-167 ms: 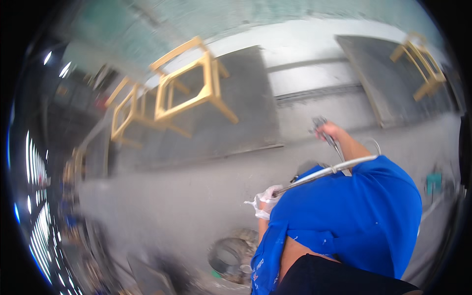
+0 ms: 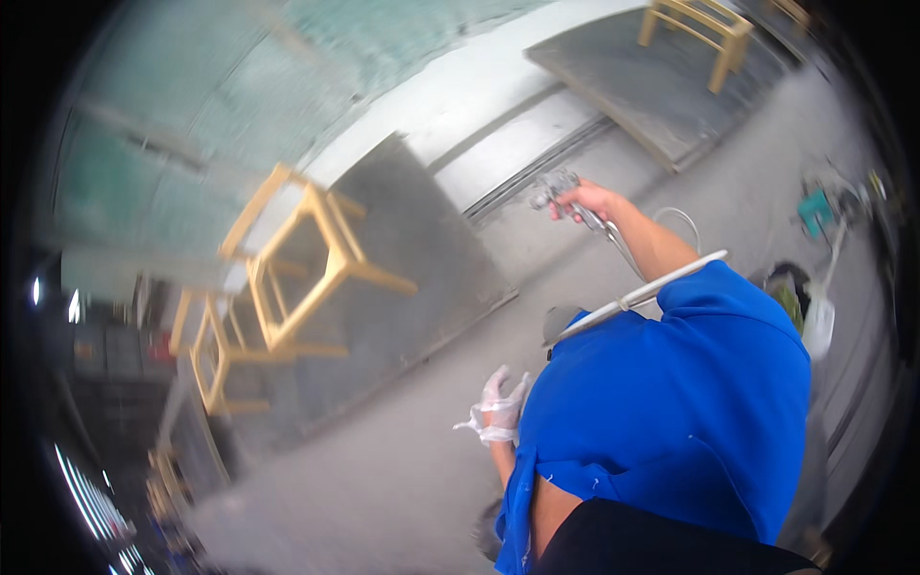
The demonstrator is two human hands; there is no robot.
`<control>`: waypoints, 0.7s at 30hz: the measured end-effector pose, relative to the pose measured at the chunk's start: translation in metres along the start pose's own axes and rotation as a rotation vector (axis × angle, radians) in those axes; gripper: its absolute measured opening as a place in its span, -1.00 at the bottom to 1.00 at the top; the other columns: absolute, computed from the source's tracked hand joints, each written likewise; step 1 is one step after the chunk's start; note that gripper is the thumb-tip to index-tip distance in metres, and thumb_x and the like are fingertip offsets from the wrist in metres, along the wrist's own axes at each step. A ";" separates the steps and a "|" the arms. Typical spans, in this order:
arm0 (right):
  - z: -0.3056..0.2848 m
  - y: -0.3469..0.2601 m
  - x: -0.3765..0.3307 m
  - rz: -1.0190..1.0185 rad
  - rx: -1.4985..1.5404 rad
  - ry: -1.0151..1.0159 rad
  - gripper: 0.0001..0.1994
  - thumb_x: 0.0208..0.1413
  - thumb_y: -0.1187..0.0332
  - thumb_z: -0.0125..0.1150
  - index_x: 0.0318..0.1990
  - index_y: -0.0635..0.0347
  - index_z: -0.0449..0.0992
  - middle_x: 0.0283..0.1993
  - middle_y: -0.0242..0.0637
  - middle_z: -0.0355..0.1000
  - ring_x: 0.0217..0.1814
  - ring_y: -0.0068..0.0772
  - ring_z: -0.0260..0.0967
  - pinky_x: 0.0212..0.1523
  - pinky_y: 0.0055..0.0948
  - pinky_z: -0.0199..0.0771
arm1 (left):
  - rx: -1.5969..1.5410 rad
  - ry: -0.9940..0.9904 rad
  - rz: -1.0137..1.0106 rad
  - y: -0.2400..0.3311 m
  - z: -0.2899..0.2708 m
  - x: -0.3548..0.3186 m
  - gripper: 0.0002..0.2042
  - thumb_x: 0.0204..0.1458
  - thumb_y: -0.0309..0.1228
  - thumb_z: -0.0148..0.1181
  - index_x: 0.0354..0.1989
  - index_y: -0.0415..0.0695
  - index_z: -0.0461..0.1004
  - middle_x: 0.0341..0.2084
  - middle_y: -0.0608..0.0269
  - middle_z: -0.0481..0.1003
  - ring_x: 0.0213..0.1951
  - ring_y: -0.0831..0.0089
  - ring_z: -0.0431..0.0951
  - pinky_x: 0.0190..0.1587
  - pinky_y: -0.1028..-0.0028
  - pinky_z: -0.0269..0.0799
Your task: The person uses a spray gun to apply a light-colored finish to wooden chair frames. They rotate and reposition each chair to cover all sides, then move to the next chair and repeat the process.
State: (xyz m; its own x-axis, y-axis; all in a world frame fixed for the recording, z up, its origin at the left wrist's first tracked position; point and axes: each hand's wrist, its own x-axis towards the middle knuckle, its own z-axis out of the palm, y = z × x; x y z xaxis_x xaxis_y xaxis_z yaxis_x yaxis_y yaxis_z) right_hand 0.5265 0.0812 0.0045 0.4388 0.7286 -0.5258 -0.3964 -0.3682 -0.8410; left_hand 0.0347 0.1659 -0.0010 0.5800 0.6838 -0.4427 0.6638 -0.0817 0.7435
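Observation:
My right hand (image 2: 586,199) is wrapped around a metal spray gun (image 2: 558,186), held out over the floor. A pale hose (image 2: 661,284) runs from near the gun across the front of my blue shirt, with another loop by my right forearm. My left hand (image 2: 498,410), in a thin white glove, is beside my body with its fingers apart and nothing in it. Left of my hands, bare wooden chair frames stand on a dark board: a larger one (image 2: 305,259) and another (image 2: 222,350) beyond it.
A further wooden chair frame (image 2: 704,34) stands on a second dark board (image 2: 661,101) at the upper right. A teal device (image 2: 816,213) lies on the floor at the right. A pale green wall (image 2: 230,86) runs along the far side.
The view has turned, so the chairs have shifted left. My left hand, earlier at the hose, is now apart from it with fingers spread. My right hand still grips the spray gun.

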 end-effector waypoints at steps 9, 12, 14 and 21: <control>0.025 -0.098 0.027 -0.304 0.421 -0.186 -0.50 0.43 0.19 0.12 0.45 0.06 0.29 0.13 -0.11 0.59 0.22 -0.06 0.60 -0.63 -0.62 0.27 | 0.057 0.299 0.156 0.068 -0.177 0.281 -0.42 0.15 -0.18 0.47 0.25 -0.25 0.48 0.13 0.00 0.57 0.16 0.23 0.57 0.24 0.27 0.46; 0.043 -0.092 0.043 -0.276 0.469 -0.133 -0.43 0.43 0.15 0.15 0.51 0.06 0.26 0.10 -0.01 0.58 0.20 0.06 0.60 -0.68 -0.61 0.34 | -0.033 0.400 0.190 0.105 -0.209 0.327 -0.41 0.17 -0.23 0.47 0.28 -0.29 0.42 0.13 -0.01 0.54 0.15 0.29 0.54 0.23 0.30 0.44; 0.048 -0.086 0.038 -0.279 0.445 -0.067 -0.41 0.40 0.11 0.19 0.49 0.05 0.29 -0.01 -0.09 0.60 0.08 -0.03 0.66 -0.69 -0.62 0.28 | 0.161 0.378 0.259 0.132 -0.229 0.352 -0.37 0.20 -0.20 0.42 0.33 -0.32 0.38 0.09 -0.05 0.58 0.07 0.23 0.60 0.15 0.28 0.49; 0.052 -0.067 -0.015 -0.281 0.381 0.206 -0.50 0.39 0.12 0.20 0.38 0.10 0.40 -0.09 -0.18 0.61 0.02 -0.21 0.69 -0.70 -0.59 0.24 | 0.572 0.211 -0.125 0.135 -0.276 0.533 -0.24 0.16 0.18 0.27 0.34 -0.19 0.45 0.03 -0.02 0.65 0.03 0.08 0.68 0.12 0.21 0.57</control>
State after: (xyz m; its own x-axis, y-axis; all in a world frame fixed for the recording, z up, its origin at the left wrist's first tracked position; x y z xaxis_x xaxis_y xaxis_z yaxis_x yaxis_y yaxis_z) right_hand 0.5046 0.1252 0.0748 0.7049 0.6265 -0.3326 -0.4891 0.0897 -0.8676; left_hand 0.3025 0.7194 0.0019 0.4141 0.8374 -0.3569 0.9026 -0.3272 0.2797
